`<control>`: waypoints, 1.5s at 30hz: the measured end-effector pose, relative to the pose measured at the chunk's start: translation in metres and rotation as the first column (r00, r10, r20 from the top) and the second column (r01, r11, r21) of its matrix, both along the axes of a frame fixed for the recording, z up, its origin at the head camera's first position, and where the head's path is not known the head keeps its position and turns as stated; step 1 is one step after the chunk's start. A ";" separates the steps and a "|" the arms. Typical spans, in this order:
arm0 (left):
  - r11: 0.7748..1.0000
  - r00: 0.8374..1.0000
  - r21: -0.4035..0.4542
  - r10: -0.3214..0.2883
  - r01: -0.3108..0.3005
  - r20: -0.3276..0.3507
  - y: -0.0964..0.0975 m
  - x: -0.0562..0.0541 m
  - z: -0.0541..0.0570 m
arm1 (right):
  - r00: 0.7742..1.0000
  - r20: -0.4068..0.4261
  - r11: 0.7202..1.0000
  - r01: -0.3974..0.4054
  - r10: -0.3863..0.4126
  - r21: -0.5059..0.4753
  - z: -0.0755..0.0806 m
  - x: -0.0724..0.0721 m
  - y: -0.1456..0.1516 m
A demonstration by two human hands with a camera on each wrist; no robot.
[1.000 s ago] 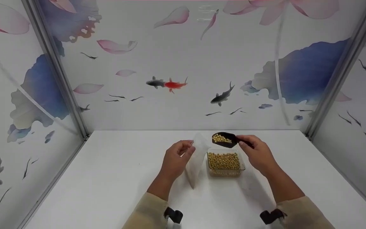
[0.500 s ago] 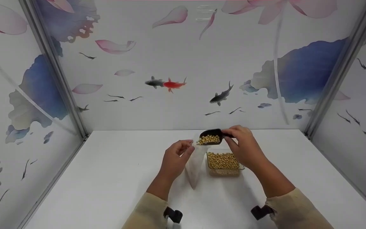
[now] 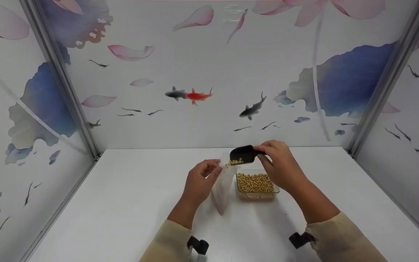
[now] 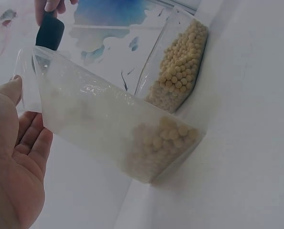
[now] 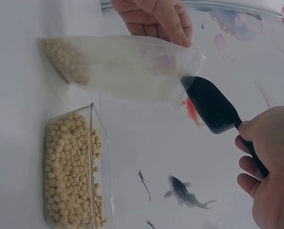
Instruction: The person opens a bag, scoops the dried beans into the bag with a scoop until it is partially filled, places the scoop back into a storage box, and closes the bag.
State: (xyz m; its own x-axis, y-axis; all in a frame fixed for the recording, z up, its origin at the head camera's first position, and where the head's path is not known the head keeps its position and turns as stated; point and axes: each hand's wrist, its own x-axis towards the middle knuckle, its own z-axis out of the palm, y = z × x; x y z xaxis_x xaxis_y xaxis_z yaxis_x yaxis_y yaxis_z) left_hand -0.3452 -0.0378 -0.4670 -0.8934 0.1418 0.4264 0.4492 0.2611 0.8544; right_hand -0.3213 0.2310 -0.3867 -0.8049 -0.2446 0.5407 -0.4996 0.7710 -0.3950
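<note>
My left hand [image 3: 203, 180] pinches the top edge of a clear, cloudy plastic bag [image 4: 89, 105], which hangs upright with its mouth spread. Round yellow beans, like soybeans, [image 4: 163, 140] fill the bag's bottom. With my right hand [image 3: 280, 163] I grip the handle of a black scoop [image 3: 243, 154]. The scoop's tip is at the bag's mouth, tilted down toward it. A few beans [image 3: 235, 161] lie at the scoop's front lip. Below the scoop, to the bag's right, stands a clear rectangular container [image 5: 91, 157] full of the same beans.
Everything stands on a white table [image 3: 129, 203]. A white back wall [image 3: 140, 134] printed with fish and petals rises behind it, with metal-framed side walls. Black wrist mounts [image 3: 198, 244] sit at both sleeves.
My right hand has moved left, bringing the scoop from above the container to the bag's mouth. The scoop has tipped and its beans have dwindled to a few. My left hand stays put.
</note>
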 end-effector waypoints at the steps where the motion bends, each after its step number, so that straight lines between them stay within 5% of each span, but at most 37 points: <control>1: 1.000 1.000 -0.003 0.002 -0.002 -0.002 0.000 0.000 0.000 | 1.000 0.000 1.000 0.000 0.000 -0.003 0.000 0.000 0.000; 18: 1.000 1.000 -0.007 0.008 -0.008 0.011 -0.001 0.002 0.002 | 0.998 0.056 0.994 0.036 -0.030 -0.102 -0.008 -0.002 0.029; 45: 1.000 1.000 -0.004 0.000 0.000 0.029 0.001 -0.001 -0.002 | 0.952 0.261 0.975 0.193 -0.158 -0.112 -0.083 -0.012 0.072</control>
